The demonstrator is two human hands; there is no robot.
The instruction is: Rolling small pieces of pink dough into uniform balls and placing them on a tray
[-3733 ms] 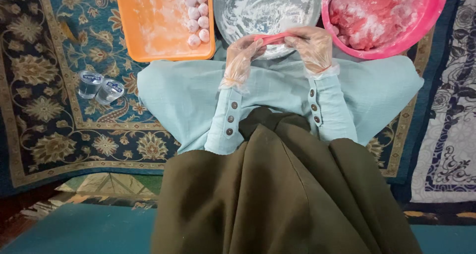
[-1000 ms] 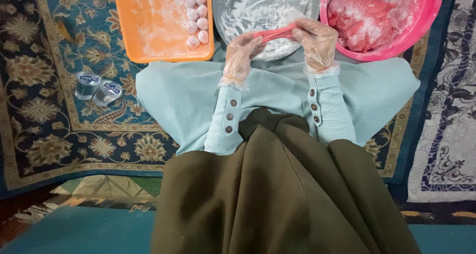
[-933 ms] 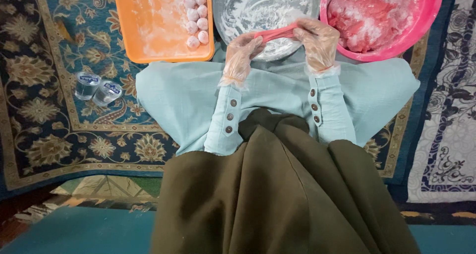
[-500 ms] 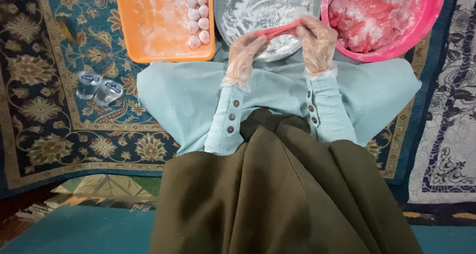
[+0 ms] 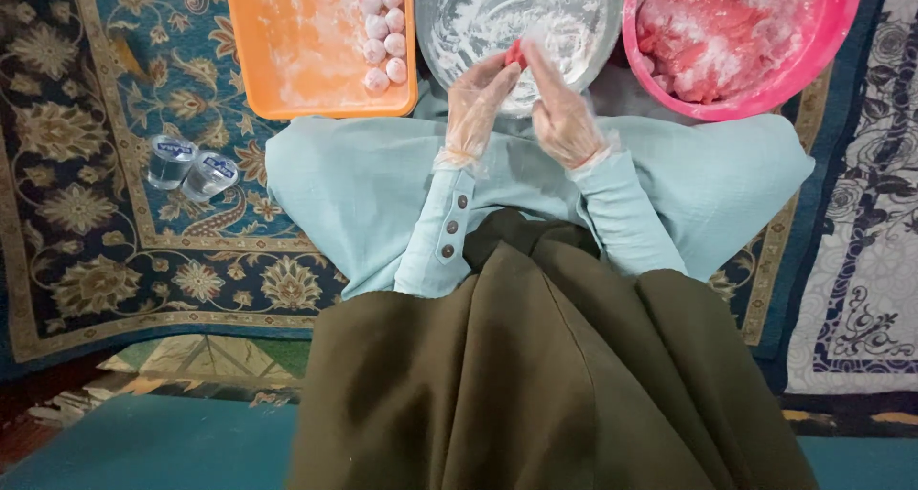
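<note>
Since 0.5 s ago, both of my gloved hands have drawn together and turned upright, and the pink strip I had stretched between them is now bunched into a small red-pink piece [image 5: 517, 52] at my fingertips. I press my left hand [image 5: 478, 103] and right hand [image 5: 562, 112] palm toward palm, fingertips clamped on that piece from either side, just over the near rim of the floured metal bowl [image 5: 574, 12]. To my right sits the pink bowl [image 5: 841, 21] holding pink dough dusted with white flour. To my left lies the orange tray [image 5: 316, 88], floured, with a column of small pale pink balls [image 5: 382, 31] along its right edge. 2 sealed plastic water cups [image 5: 191, 165] rest on the patterned carpet [image 5: 86, 241] farther left.
</note>
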